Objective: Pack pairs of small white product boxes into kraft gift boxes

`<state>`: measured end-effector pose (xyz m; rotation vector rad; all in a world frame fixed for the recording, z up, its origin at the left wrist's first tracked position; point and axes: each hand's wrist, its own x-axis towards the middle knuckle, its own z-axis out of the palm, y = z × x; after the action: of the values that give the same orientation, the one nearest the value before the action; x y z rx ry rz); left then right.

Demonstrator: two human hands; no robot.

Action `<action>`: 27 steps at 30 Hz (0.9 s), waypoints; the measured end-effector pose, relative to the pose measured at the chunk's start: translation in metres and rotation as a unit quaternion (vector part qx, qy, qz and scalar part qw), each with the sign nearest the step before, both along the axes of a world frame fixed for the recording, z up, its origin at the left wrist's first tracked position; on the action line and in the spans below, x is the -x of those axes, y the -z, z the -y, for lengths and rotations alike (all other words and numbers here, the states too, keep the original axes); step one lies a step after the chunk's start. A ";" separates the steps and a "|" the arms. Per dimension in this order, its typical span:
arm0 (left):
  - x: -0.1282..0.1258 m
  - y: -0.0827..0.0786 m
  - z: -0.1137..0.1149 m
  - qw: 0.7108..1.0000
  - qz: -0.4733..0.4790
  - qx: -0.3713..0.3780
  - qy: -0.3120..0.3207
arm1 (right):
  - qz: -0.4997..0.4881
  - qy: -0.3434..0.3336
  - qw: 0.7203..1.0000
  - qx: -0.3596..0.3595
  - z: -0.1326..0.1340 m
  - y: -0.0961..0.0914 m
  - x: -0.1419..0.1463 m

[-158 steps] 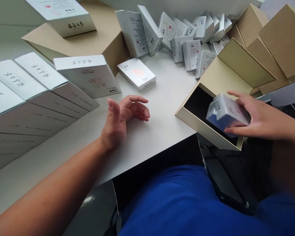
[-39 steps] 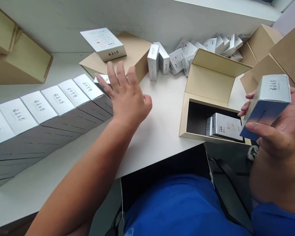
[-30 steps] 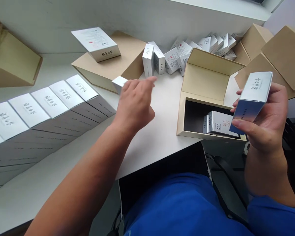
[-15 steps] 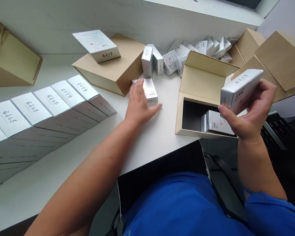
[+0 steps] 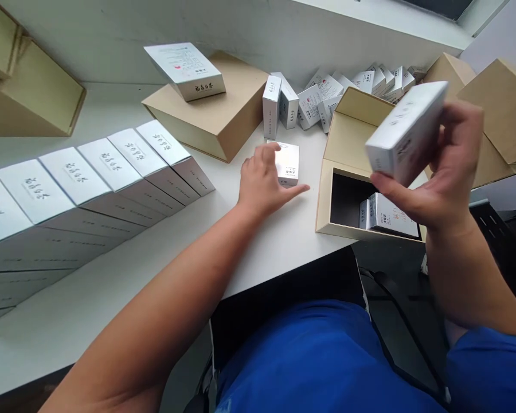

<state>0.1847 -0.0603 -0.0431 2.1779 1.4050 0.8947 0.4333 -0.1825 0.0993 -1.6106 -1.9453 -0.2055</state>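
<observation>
A bright blue top (image 5: 318, 355) with a short, loose right sleeve (image 5: 492, 367) leaves forearms (image 5: 189, 269) and fingers (image 5: 265, 156) bare.

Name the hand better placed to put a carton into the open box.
The right, I'd judge: the right hand holds a carton up near the open box. The left hand is farther off, spread at another carton flat on the table.

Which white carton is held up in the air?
The raised carton in the right hand; the flat carton by the left hand lies on the table, the other cartons rest unheld.
</observation>
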 end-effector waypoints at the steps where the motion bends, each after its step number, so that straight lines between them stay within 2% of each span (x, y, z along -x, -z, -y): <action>1: -0.004 -0.001 0.001 1.000 -0.019 -0.004 -0.006 | 0.018 -0.035 0.999 0.007 -0.005 -0.004 0.004; 2: -0.007 -0.001 0.002 0.999 -0.033 -0.010 -0.016 | 0.040 -0.074 0.996 0.015 -0.012 -0.007 0.007; 5: -0.011 0.003 0.001 0.999 -0.030 -0.020 -0.036 | 0.141 -0.172 0.970 0.100 -0.040 -0.011 0.018; 8: -0.005 0.011 -0.005 0.999 0.019 -0.028 -0.022 | 0.189 -0.220 0.945 0.150 -0.079 -0.006 0.029; 11: 0.004 0.014 -0.011 0.995 0.072 -0.051 0.041 | 0.210 -0.236 0.929 0.193 -0.118 0.003 0.039; 14: 0.009 0.005 -0.012 0.989 0.081 -0.059 0.111 | 0.231 -0.240 0.907 0.259 -0.142 0.012 0.048; 17: 0.009 -0.010 -0.009 0.988 0.046 -0.046 0.140 | 0.237 -0.252 0.886 0.310 -0.148 0.020 0.055; 20: 0.007 -0.017 -0.007 0.990 0.044 -0.038 0.126 | 0.220 -0.282 0.885 0.297 -0.143 0.025 0.057; 24: 0.008 -0.009 -0.010 0.994 0.086 -0.030 0.063 | 0.188 -0.277 0.906 0.258 -0.137 0.028 0.056; 27: 0.013 0.002 -0.018 0.985 0.137 -0.022 0.100 | 0.177 -0.250 0.906 0.293 -0.136 0.031 0.056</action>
<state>0.1712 -0.0420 -0.0447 2.0860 1.0266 1.1079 0.3778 -0.0466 0.0686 -1.3979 -2.8286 0.3554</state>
